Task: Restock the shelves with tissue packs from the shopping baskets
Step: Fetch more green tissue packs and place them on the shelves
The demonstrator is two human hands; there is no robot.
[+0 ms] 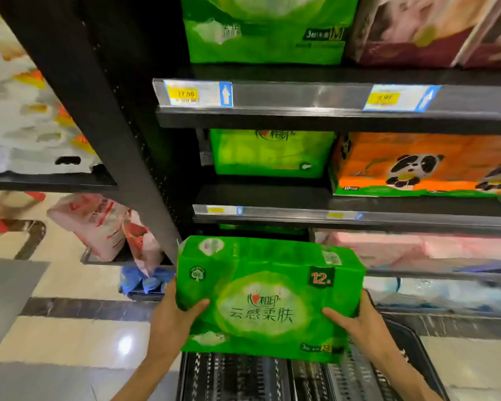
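I hold a large green tissue pack [268, 296] marked "12" in front of the black shelf unit, above a dark shopping basket [243, 377]. My left hand [174, 316] grips its left end and my right hand [359, 322] grips its right end, thumbs on the front face. On the middle shelf [261, 195] a matching green pack [269, 153] sits far back, with bare shelf in front of it. Another green pack [266, 27] stands on the shelf above.
Orange panda tissue packs [422, 166] fill the right of the middle shelf. Pink packs [417, 250] lie on the lower shelf. A black upright post [99, 117] stands at the left, with white and red paper packs [104, 224] beyond it. Tiled floor lies at the lower left.
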